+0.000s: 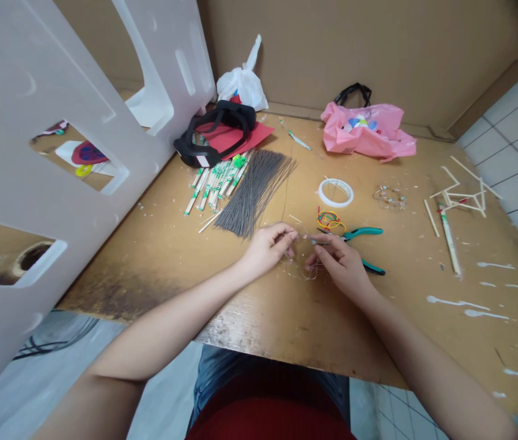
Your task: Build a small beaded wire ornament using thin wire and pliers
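The left hand (271,247) and right hand (339,260), fingertips pinched, held the thin silvery wire loop (305,278), apparently for two-sided control.

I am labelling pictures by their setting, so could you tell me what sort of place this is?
Probably a craft workspace: thin grey strands, teal-handled pliers and a stick frame lie on the table.

On the table (240,324), far left: headset (236,115), with bag (243,85) behind and wire bundle (254,192) before it. Far right: second bag (369,145). Near middle, between left hand (270,245) and right hand (342,264): wire (305,236); beyond, rubber bands (329,221), then tape roll (336,203). Beside right hand: pliers (365,231). At right: stick frame (463,194).
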Available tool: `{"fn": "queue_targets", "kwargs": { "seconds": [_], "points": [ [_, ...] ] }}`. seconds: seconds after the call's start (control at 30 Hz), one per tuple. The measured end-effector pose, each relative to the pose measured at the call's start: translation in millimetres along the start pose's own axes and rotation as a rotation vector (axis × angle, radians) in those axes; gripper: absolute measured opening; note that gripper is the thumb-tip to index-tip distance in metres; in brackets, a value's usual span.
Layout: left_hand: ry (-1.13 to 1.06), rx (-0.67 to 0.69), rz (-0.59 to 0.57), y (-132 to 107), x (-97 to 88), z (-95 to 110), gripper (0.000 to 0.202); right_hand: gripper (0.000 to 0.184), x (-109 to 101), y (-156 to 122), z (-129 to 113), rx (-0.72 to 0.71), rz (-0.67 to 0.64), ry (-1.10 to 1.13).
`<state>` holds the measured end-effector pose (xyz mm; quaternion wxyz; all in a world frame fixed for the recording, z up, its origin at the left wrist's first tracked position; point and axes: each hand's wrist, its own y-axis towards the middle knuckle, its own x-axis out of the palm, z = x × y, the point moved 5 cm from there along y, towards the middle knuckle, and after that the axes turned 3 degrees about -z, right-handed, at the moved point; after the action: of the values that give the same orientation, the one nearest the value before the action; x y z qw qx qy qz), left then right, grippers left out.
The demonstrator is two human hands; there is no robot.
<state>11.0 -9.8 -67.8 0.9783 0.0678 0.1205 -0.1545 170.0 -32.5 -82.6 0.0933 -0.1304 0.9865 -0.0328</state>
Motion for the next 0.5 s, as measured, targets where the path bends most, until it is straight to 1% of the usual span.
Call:
{"fn": "queue_targets", "kwargs": {
  "seconds": [0.13, 0.33, 0.43, 0.5],
  "points": [
    [-0.011, -0.024, -0.006, 0.6, -1.6, -2.0, 0.021, 0.023, -0.2, -0.1, 0.6, 0.025, 0.014, 0.028],
    [0.007, -0.042, -0.023, -0.4, -1.8, 1.0, 0.021, 0.022, 0.0, 0.0, -0.2, 0.031, 0.018, -0.017],
    [-0.041, -0.052, -0.041, -0.5, -0.2, -0.2, 0.017, 0.021, -1.1, 0.8, 1.4, 0.021, 0.027, -0.036],
    [-0.113, -0.069, -0.042, -0.2, 1.4, -3.3, 0.012, 0.022, -1.7, 0.8, 3.2, 0.025, 0.031, -0.022]
  ]
}}
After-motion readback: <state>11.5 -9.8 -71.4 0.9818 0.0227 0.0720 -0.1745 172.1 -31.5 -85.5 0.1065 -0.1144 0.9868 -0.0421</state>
